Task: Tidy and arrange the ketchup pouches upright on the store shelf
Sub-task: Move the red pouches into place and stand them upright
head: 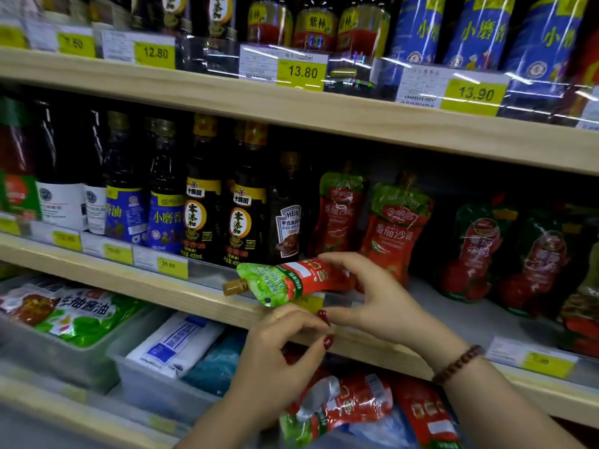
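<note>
Head view shows a red and green plastic ketchup pouch [285,280] lying sideways, brown cap to the left, just above the curled fingers of the left hand [278,348]; I cannot tell if they touch it. The right hand [372,296] pinches its red end between thumb and bent fingers. Behind these fingers two similar red pouches [395,228] stand upright.
</note>
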